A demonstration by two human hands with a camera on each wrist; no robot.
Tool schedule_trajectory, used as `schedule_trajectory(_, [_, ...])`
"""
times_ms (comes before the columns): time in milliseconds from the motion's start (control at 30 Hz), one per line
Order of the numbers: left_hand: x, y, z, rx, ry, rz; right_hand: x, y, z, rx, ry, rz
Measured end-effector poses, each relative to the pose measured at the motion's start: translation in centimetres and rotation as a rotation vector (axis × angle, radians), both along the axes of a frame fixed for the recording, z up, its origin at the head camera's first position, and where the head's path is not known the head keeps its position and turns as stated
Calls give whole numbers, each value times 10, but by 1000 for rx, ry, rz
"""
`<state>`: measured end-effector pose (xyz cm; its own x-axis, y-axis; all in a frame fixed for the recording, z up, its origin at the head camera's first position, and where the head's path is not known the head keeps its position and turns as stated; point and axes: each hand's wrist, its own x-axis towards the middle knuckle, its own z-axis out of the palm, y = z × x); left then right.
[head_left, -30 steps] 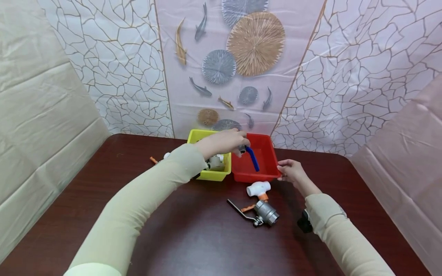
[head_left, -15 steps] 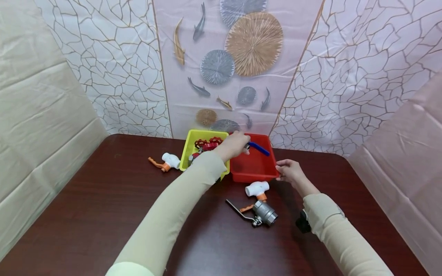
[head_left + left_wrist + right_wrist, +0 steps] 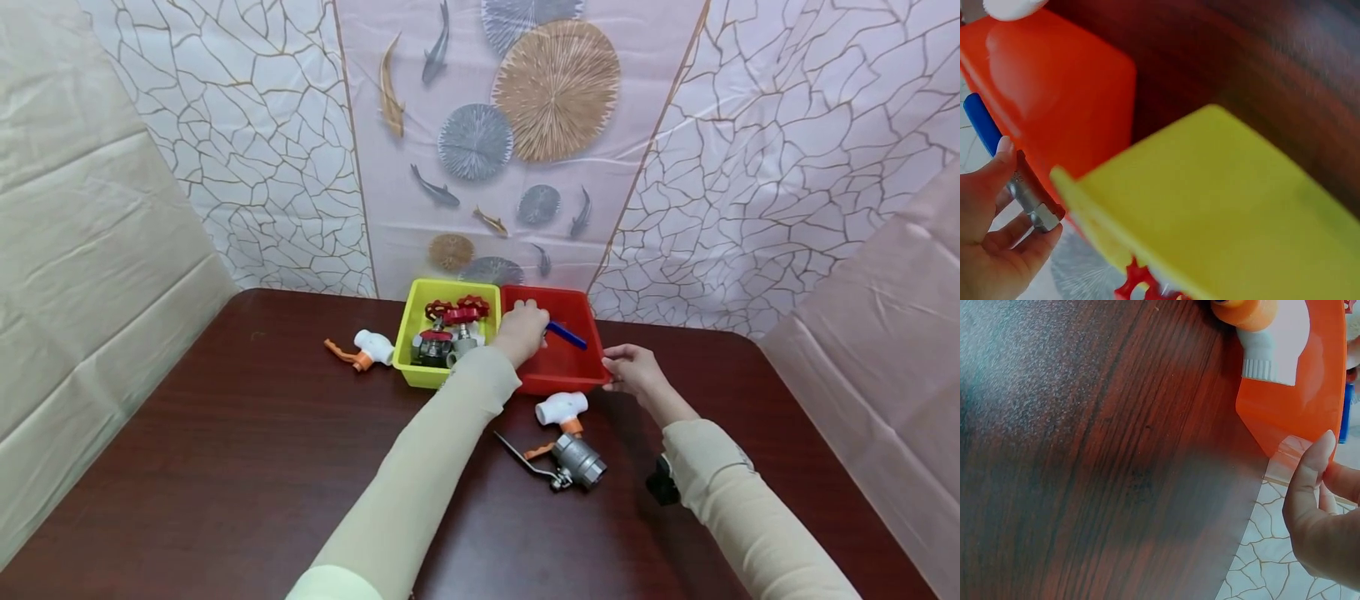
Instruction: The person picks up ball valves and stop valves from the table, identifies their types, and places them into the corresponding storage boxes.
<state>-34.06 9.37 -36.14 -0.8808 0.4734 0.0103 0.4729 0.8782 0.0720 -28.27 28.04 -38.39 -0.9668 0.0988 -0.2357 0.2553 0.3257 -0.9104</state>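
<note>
My left hand [image 3: 522,332] holds a ball valve with a blue lever handle [image 3: 566,335] at the red bin [image 3: 557,386]. In the left wrist view, the thumb and fingers grip the valve's metal body [image 3: 1034,203]. From the head view, I cannot tell whether the valve touches the bin's floor. My right hand [image 3: 633,372] pinches the red bin's front right corner between thumb and fingers, close to the rim. Beside it stands the yellow bin [image 3: 420,378], holding several valves, some with red handwheels [image 3: 461,315].
In front of the red bin lie a white plastic valve [image 3: 561,408] with an orange handle and a metal ball valve [image 3: 577,461] with a long lever. Another white and orange valve [image 3: 372,348] lies left of the yellow bin. A patterned wall cloth hangs behind the table.
My left hand has moved right with the blue-handled ball valve, from the inner edge of the yellow bin to the red bin. The right hand stays at the red bin's corner.
</note>
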Motion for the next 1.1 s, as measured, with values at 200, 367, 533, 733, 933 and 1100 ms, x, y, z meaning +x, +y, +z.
schedule_trajectory(200, [-1, 11, -10, -91, -45, -35, 1, -1, 0, 0, 3, -3])
schedule_trajectory(367, [-1, 15, -14, -94, -69, -46, 1, -1, 0, 9, 3, -2])
schedule_trajectory(533, [0, 10, -20, -87, -102, -53, 0, 0, 0, 24, 4, 10])
schedule_trajectory(733, [2, 4, -24, -107, -136, -94, 0, 2, 0, 47, 17, 18])
schedule_trajectory(933, [3, 3, -19, -161, -182, -115, 1, -1, 1, 85, 9, 11])
schedule_trajectory(1100, [2, 2, -18, -179, -225, -129, 2, -3, 2, 109, 7, 3])
